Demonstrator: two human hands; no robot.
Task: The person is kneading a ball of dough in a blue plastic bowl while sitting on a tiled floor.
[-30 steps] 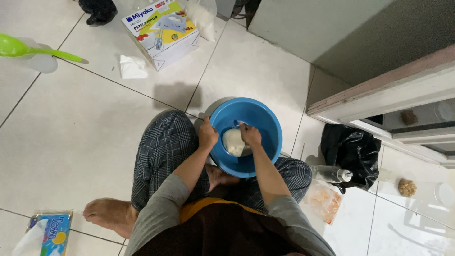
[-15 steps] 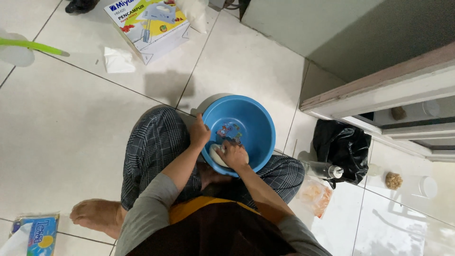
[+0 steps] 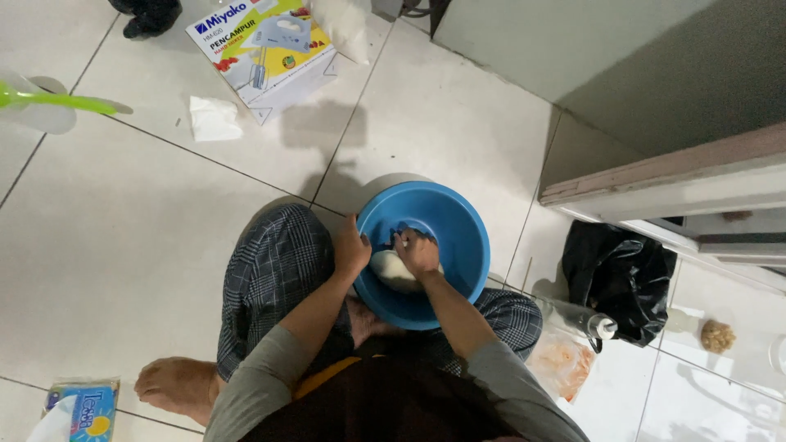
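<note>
We see a white tiled floor (image 3: 123,245), us sitting cross-legged on it. Hand mixer box (image 3: 266,53) lies well ahead, left of centre. Black plastic bag (image 3: 618,278) sits on the right by the cabinet. Blue plastic bowl (image 3: 467,237) rests between our knees. Left hand (image 3: 352,250) has its grip clenched on the bowl's near-left rim. Right hand (image 3: 417,250) is inside the bowl, grip closed down on the dough lump (image 3: 389,274), which lies at the bowl bottom. Crumpled tissue (image 3: 213,119) sits near the box.
</note>
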